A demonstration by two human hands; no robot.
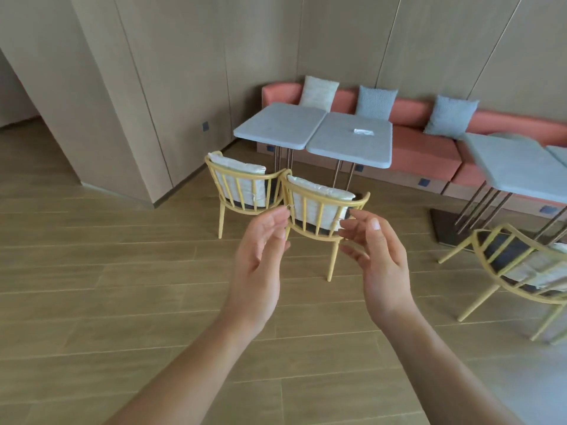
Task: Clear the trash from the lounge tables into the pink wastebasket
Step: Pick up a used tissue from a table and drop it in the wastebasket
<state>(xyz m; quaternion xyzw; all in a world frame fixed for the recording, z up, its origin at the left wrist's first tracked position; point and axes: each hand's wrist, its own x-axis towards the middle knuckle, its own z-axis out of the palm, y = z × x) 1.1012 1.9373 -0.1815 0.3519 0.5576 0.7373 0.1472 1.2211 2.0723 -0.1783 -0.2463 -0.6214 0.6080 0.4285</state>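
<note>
A crumpled white piece of trash (pixel 363 131) lies on the right one of two grey square tables (pixel 343 148) pushed together in front of a coral bench. My left hand (pixel 260 256) and my right hand (pixel 377 259) are raised in front of me, palms facing each other, fingers relaxed and holding nothing. Both hands hang well short of the tables, over the floor, in line with the back of a yellow chair (pixel 322 210). No pink wastebasket is in view.
A second yellow chair (pixel 242 185) stands left of the first, both tucked at the tables. Another grey table (pixel 518 167) and a chair (pixel 521 265) stand at right. The coral bench (pixel 429 142) with three cushions runs along the wall. Wooden floor spreads left and in front.
</note>
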